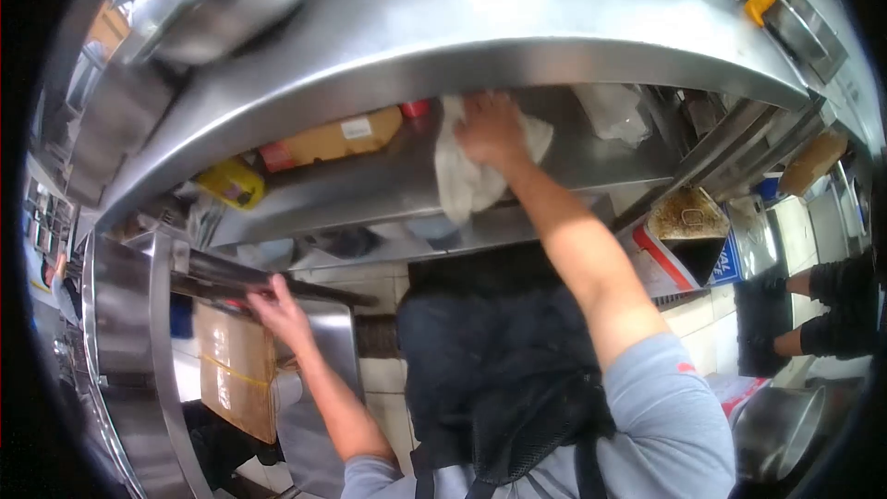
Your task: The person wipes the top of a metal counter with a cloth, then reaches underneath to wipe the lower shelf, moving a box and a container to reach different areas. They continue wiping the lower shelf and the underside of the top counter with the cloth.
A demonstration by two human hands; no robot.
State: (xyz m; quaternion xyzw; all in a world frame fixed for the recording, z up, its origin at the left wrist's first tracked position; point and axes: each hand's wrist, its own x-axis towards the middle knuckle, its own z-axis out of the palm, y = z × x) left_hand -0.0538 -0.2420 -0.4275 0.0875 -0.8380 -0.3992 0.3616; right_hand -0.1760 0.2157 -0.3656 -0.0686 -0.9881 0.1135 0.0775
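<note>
My right hand (492,129) presses on a white cloth (459,180) lying on the steel shelf (370,183) under the counter. Its fingers are spread over the cloth, and part of the cloth hangs over the shelf's front edge. Left of the cloth on that shelf are a red object (416,108), a brown cardboard box (337,139) and a yellow item (231,184). Low on the left, my left hand (279,312) is raised with its fingers apart, near a metal rail (240,277), with nothing visible in it.
A steel counter (443,0) spans the top, with a large metal bowl (245,9) at its left. Clear plastic (614,114) lies on the shelf's right. A cardboard box (236,370) stands lower left, a stained tin (684,231) right. Another person's legs (827,305) are at the far right.
</note>
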